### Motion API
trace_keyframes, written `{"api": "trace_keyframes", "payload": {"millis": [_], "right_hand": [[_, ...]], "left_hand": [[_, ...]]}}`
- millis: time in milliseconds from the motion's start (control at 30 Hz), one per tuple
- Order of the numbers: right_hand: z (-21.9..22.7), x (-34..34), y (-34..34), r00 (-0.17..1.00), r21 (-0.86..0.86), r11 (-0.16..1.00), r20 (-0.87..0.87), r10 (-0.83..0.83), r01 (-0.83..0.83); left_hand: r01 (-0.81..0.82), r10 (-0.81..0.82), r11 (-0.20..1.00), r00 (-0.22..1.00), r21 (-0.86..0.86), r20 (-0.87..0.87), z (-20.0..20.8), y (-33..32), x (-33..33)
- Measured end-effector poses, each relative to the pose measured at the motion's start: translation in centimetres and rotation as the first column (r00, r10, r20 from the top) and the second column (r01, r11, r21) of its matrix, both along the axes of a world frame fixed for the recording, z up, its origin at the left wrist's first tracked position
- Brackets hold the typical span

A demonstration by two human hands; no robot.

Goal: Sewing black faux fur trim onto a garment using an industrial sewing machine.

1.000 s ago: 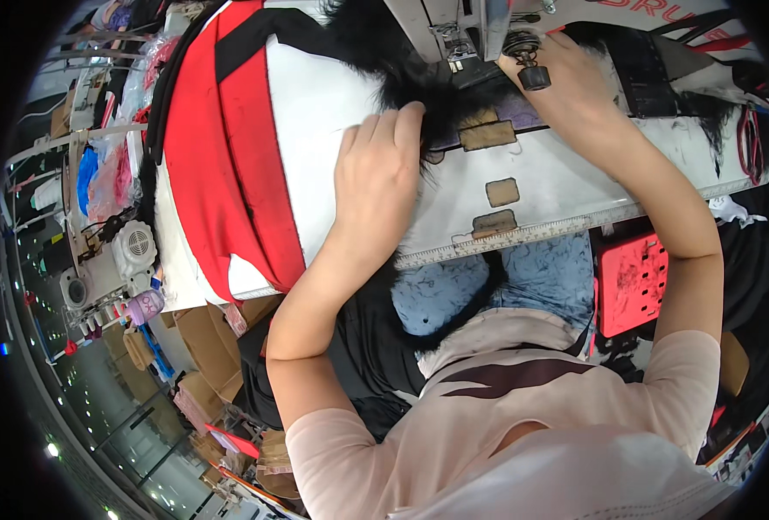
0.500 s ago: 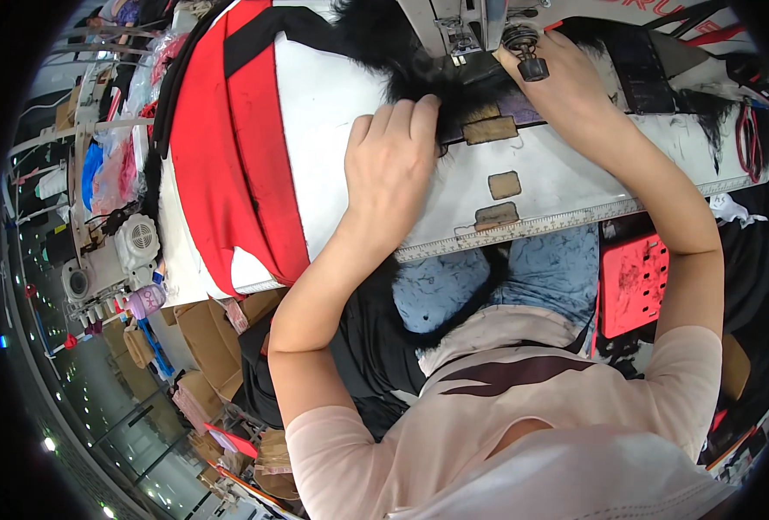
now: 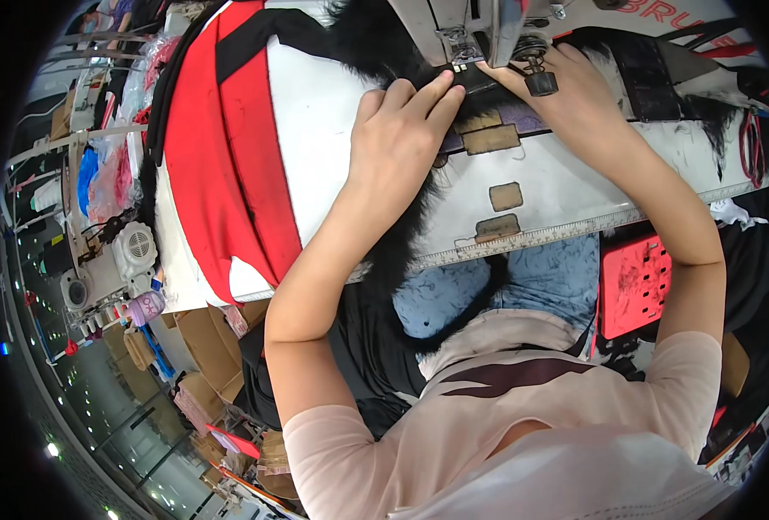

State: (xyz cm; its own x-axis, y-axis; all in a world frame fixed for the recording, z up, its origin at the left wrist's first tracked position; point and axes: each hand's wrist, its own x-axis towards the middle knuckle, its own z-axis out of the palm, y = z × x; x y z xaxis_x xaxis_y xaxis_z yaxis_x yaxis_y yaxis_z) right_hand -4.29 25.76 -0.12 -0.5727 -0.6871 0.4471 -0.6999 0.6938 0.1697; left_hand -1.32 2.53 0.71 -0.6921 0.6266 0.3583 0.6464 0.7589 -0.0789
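Red lettering (image 3: 674, 13) shows on the white body of the machine (image 3: 497, 26), above and right of the right hand (image 3: 572, 91); it is partly cut off. The ruler (image 3: 540, 236), set along the counter (image 3: 315, 113) below both hands, bears fine marks too small to read.

The left hand (image 3: 397, 134) has shifted right and up since a second ago: its fingers, curled in the fur (image 3: 376, 39) then, now reach out toward the foot (image 3: 460, 65), thumb and forefinger tips close together. Whether they pinch the fur cannot be told. More fur now shows just right of the left wrist, trailing down over the counter's edge. The right hand has hardly moved; its thumb side lies just right of the foot, fingers bent, and its grip cannot be told.

The fur lies under the left fingertips and runs up and left of them. The machine's knob (image 3: 541, 83) and spring (image 3: 532, 54) stand in front of the right hand, hiding part of it. Tan patches (image 3: 492, 139) lie between the hands, nearer the person. Red cloth (image 3: 267, 165) drapes left of the left hand; a red basket (image 3: 634, 282) sits below the right hand, beside the forearm.
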Motion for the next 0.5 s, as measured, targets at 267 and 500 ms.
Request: {"api": "trace_keyframes", "payload": {"millis": [267, 500], "right_hand": [[-0.3, 0.0, -0.4, 0.987, -0.096, 0.99, 0.135, -0.09, 0.103], [-0.7, -0.5, 0.2, 0.904, -0.301, 0.922, 0.414, -0.104, 0.244]], "left_hand": [[-0.002, 0.002, 1.0, 1.0, -0.004, 0.004, -0.1, -1.0, -1.3], [0.026, -0.026, 1.0, 0.999, -0.003, 0.019, -0.2, -1.3, -1.8]]}}
